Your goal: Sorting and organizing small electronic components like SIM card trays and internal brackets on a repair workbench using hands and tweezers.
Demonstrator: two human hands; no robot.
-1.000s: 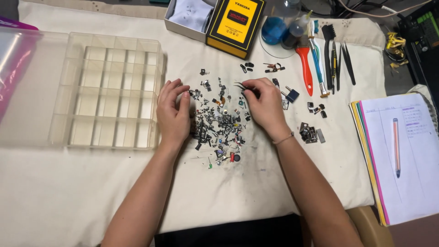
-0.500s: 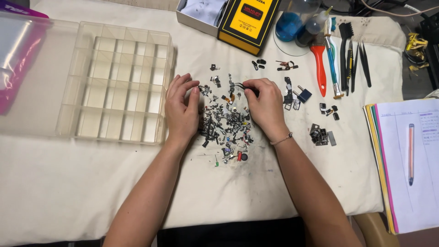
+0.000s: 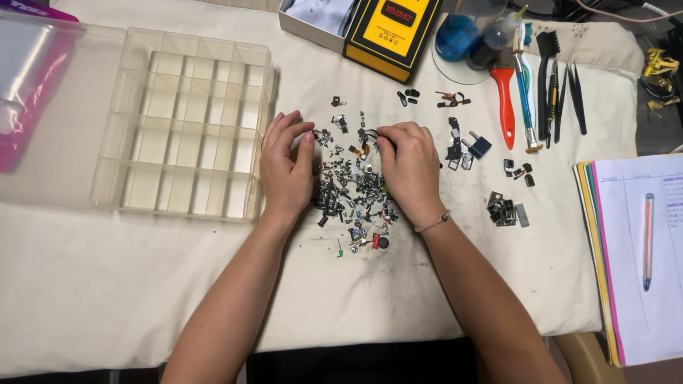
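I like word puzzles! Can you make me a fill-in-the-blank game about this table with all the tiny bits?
1. Both hands rest on a pile of tiny parts lying on a ____ cloth.
2. The clear organizer box beside the left hand has compartments that are all ____.
3. The tool with the red handle lies beyond the ____ hand.
4. On the notebook lies a ____.

Missing words: white; empty; right; pencil

Left hand (image 3: 286, 167) and right hand (image 3: 409, 167) lie palm-down side by side, fingers curled.
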